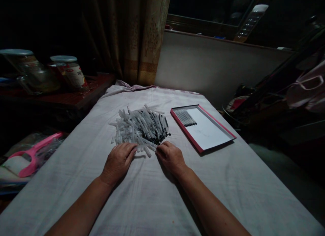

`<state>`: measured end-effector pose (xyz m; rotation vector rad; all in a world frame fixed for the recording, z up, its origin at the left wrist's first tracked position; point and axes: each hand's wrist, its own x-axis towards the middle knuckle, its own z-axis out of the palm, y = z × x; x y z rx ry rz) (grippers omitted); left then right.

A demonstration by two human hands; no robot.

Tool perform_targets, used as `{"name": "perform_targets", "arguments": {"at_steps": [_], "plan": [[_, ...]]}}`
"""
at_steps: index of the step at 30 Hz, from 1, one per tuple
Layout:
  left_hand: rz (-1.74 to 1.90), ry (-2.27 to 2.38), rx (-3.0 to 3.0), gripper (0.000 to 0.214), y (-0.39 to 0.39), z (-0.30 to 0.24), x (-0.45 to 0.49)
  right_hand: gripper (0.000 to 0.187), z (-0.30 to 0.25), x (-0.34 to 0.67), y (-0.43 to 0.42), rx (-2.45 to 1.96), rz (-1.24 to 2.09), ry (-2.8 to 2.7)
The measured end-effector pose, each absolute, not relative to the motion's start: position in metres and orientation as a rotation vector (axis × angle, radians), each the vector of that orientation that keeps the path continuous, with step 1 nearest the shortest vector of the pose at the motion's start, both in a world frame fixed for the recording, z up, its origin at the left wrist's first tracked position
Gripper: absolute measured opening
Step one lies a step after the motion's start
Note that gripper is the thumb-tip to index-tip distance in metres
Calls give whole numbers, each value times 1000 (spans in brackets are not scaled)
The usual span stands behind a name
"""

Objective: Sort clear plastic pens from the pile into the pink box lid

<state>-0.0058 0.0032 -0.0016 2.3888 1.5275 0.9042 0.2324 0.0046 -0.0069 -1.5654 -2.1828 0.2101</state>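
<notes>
My left hand [119, 161] is closed at the near left edge of a pile, fingertips pinched at one end of a thin translucent pen piece [146, 146]. My right hand [172, 157] is closed at that piece's other end, thumb and fingers together. Whether it is one piece or two cannot be made out. Beyond my hands lie a heap of clear plastic pen caps [124, 129] and, on its right, many pens with dark tips [152, 122]. To the right, a shallow red-edged box lid [215, 146] holds a row of pens [185, 117] side by side in its far left corner.
A pale checked cloth [147, 202] covers the surface. On the left stand a dark red side table [88, 97] with a lidded jar [72, 73] and a glass mug [38, 78], and below it a pink plastic item [38, 151]. A bottle [250, 24] leans on the windowsill.
</notes>
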Motion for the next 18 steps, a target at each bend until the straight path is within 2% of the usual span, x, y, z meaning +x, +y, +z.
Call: {"name": "perform_targets", "arguments": {"at_steps": [5,12,18], "plan": [[952,1530,2326,31,5,-4,-7,12,-7,238,1,-1505,297,-2005],[998,1519,2362,30,8,-8,-9,23,5,259,-5,-1295,850,-1004],[969,1538,2373,29,7,-12,-8,28,13,259,-6,-1122,961,-727]]}}
